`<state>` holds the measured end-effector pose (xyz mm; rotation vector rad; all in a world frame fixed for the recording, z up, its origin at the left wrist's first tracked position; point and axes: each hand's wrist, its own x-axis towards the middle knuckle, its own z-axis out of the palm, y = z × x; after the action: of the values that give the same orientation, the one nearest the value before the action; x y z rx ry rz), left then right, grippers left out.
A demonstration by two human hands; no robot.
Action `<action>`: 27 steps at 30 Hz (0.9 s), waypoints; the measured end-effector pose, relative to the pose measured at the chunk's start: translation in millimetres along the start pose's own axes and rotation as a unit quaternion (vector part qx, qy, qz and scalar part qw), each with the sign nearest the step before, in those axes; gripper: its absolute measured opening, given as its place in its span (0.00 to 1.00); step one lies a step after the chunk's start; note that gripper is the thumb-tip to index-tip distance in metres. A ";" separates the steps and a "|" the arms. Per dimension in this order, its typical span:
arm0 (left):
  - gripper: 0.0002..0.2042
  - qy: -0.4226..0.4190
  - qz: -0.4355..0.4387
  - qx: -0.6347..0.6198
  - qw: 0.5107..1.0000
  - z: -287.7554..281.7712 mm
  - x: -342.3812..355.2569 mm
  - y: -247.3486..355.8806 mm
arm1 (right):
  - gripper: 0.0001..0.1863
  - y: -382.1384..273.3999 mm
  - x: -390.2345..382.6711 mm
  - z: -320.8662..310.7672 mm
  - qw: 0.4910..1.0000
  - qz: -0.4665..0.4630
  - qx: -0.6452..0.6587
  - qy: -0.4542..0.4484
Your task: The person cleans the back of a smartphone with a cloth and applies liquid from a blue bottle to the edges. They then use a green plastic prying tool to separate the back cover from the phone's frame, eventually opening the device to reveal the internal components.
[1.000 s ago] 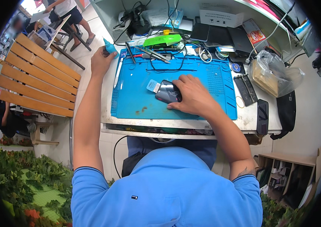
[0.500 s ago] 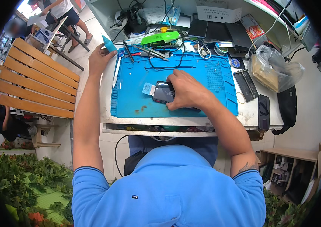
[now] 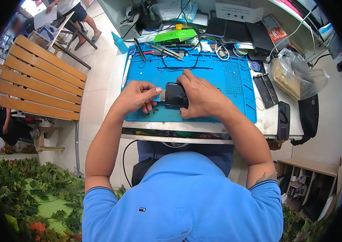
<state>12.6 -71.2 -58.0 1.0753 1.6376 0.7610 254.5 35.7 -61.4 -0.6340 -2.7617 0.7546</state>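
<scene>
Left hand: from my end of the feed, I see the left hand pinching a small light-blue rectangular tab between thumb and forefinger, the other fingers curled loosely beneath.
Right hand: the right hand is arched over a glossy black, round-cornered, phone-shaped device, gripping it with the thumb at the near edge and the fingers at the far edge.
Device: it lies near the middle of the blue rubbery work mat, between my two hands, its left end toward the tab.
Join: a pale strip shows between tab and device; it is small and partly covered, so I can't say for sure how the two connect.
Far left corner: a teal squeeze bottle with a pointed nozzle stands upright just beside the mat.
Mat's far edge: I have slim metal tweezers lying near a bright green elongated object, among tangled black cable.
Right of mat: a flat black rectangular part lies near a clear plastic bag with tan contents; a dark, narrow slab with rounded ends rests closer, on the white worn desktop.
</scene>
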 end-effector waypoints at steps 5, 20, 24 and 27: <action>0.16 -0.047 -0.018 -0.005 0.999 1.2 6.4 -5.5 | 0.38 2.2 -1.2 2.3 1.000 -0.018 0.008 0.004; 0.13 -0.011 0.023 -0.073 0.997 23.9 7.2 -5.9 | 0.41 14.4 2.4 3.4 0.999 -0.018 -0.037 0.003; 0.12 -0.003 0.009 -0.113 0.994 27.4 10.4 -11.5 | 0.36 16.3 6.7 4.2 0.999 -0.029 -0.029 0.000; 0.12 -0.006 0.001 -0.133 0.991 27.9 10.1 -9.1 | 0.36 20.4 8.3 5.3 0.999 -0.035 -0.011 0.004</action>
<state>35.4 -66.1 -78.5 0.8884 1.4750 0.9425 252.7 52.9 -75.9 -0.5395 -2.7736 0.7056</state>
